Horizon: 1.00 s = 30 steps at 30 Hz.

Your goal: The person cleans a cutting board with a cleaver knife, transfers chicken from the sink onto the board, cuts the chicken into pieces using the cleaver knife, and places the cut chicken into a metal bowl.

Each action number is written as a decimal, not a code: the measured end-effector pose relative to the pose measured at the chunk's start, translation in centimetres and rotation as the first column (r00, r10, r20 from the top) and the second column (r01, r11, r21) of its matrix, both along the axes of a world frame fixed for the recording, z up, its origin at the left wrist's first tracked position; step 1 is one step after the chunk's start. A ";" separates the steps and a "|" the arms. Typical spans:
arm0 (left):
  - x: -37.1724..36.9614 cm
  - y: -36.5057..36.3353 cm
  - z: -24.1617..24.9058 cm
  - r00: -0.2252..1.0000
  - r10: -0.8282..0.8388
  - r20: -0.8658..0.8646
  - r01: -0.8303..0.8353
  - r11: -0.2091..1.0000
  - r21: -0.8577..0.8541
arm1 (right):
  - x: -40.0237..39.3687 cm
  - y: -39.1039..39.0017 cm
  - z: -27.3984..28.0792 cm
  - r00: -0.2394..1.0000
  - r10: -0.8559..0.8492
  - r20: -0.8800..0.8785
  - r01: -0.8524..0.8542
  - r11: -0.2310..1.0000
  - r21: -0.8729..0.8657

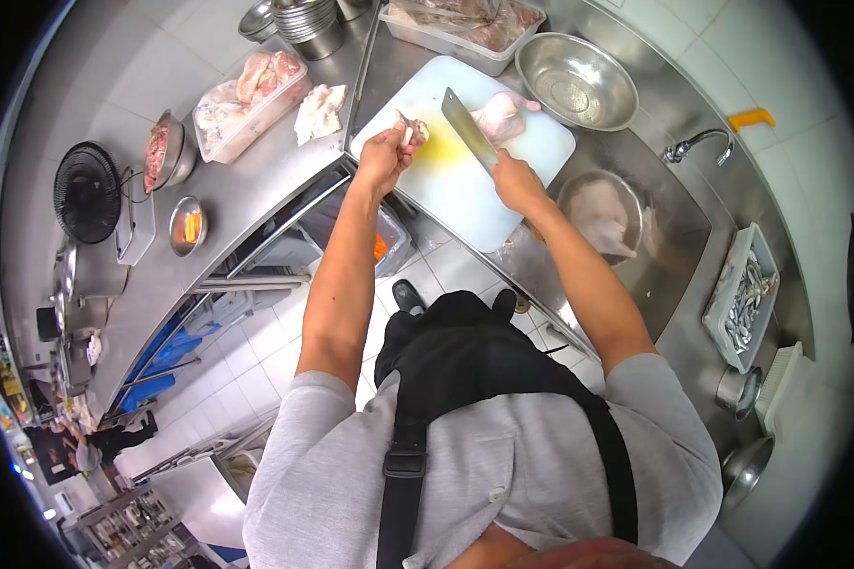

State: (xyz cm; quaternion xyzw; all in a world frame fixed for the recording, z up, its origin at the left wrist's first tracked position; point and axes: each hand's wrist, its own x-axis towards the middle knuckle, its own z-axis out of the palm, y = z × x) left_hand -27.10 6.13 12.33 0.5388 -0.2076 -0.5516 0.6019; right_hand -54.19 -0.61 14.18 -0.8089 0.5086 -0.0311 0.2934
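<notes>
My right hand (519,183) is closed round the handle of a knife (467,129), whose wide blade points up and left over the white cutting board (436,95). Pinched in my left hand (384,159) is a small piece of raw meat (413,129), above the board's left part. A larger raw poultry piece (503,118) with pale skin lies on the board, just right of the blade. Yellowish liquid wets the board between my hands.
A steel bowl (577,82) stands behind the board, and a sink (669,237) with poultry is at right. Tubs of raw meat (251,100) (465,27) stand at left and back. A fish tray (742,299) is far right. Another person (90,446) stands at lower left.
</notes>
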 end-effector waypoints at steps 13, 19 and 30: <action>0.5 9.1 -5.0 0.389 -0.002 0.921 -0.292 0.948 0.126 | 0.0 0.0 0.2 0.998 -0.008 0.060 0.011 0.999 -0.050; -3.2 8.1 -1.3 0.228 -0.041 0.973 0.114 0.993 0.015 | -0.5 3.4 1.0 0.985 0.001 0.174 0.009 0.998 -0.060; 0.6 6.1 -1.0 0.231 0.157 0.960 -0.187 0.976 -0.115 | -1.6 6.1 2.9 0.976 0.170 0.136 -0.156 0.982 -0.108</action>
